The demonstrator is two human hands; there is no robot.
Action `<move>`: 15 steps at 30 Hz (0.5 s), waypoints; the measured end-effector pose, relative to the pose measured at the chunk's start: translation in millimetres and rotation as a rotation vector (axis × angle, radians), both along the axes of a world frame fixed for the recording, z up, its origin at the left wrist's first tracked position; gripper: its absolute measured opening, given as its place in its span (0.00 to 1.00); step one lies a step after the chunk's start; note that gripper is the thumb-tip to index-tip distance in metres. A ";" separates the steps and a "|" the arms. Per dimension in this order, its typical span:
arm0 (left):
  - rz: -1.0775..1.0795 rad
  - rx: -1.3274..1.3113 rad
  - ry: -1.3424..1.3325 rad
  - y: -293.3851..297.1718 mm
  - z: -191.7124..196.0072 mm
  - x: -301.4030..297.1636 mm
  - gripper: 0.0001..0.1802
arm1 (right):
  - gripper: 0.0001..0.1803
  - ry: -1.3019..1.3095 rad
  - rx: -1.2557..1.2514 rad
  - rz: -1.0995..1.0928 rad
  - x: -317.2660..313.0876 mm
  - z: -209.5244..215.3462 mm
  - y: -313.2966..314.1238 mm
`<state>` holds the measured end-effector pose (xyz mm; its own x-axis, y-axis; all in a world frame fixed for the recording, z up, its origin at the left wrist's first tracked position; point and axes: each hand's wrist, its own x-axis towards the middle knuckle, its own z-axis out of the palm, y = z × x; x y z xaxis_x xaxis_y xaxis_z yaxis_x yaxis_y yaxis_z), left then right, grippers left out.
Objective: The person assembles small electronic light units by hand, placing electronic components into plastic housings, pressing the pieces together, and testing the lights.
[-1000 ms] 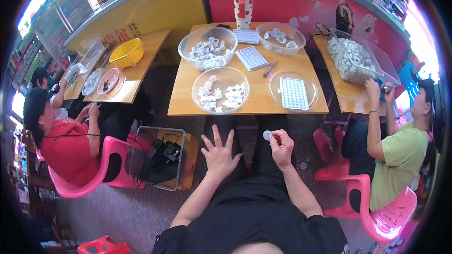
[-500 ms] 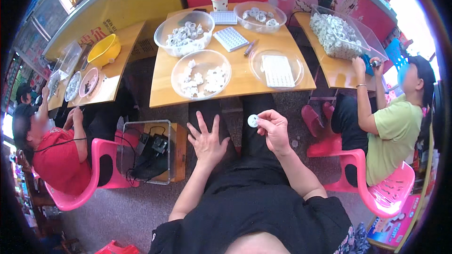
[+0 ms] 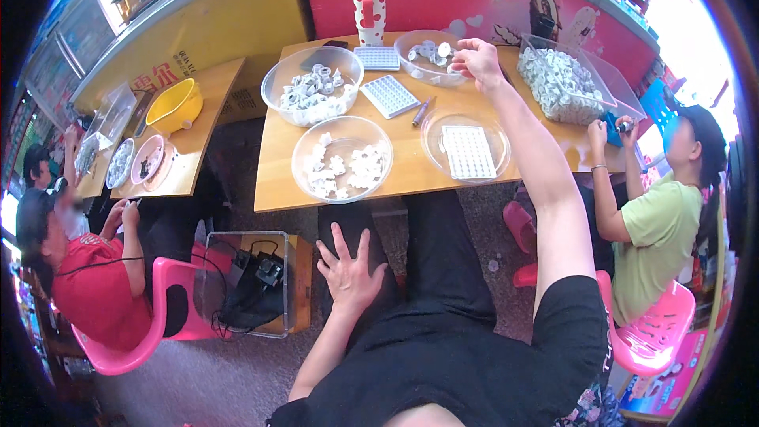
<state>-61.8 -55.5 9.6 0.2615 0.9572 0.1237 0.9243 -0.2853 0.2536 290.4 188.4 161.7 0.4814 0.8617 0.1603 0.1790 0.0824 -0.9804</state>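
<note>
My right hand (image 3: 479,62) is stretched out over the clear bowl (image 3: 411,70) at the back right of the table, fingers loosely apart. A round white disc (image 3: 444,50) shows just left of the fingertips, seemingly let go; more small white round parts (image 3: 427,53) lie in that bowl. Resting on my left thigh, my left hand (image 3: 352,273) is spread flat and holds nothing. At the front left stands a clear bowl (image 3: 302,176) of small white pieces, with a larger bowl (image 3: 273,99) of white ring-like parts behind it.
A white gridded tray (image 3: 468,152) sits on a round clear lid; a second tray (image 3: 390,96), a pen (image 3: 421,113) and a spotted tumbler (image 3: 369,12) are farther back. Co-workers sit on both sides. A bin of white parts (image 3: 557,79) stands right, a yellow basin (image 3: 174,107) left.
My right hand has gone from above my lap, where it pinched the white disc, forward to the back right bowl. The disc now appears at that bowl. My left hand stays on my thigh.
</note>
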 end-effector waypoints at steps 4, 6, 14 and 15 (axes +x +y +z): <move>-0.002 0.007 -0.015 2.6 -3.0 -1.2 0.43 | 0.07 -0.400 -0.036 -0.045 33.8 -30.3 7.1; 0.026 0.011 -0.011 2.0 -2.3 -9.4 0.42 | 0.08 -0.812 0.004 -0.017 22.8 -51.6 -17.2; -0.006 0.080 -0.032 5.6 -1.8 -11.2 0.40 | 0.09 -1.280 -0.192 0.041 -20.9 -76.4 -160.0; -0.015 0.081 -0.032 4.9 -2.1 -11.7 0.40 | 0.08 -1.268 -0.269 0.027 -21.1 -78.4 -161.3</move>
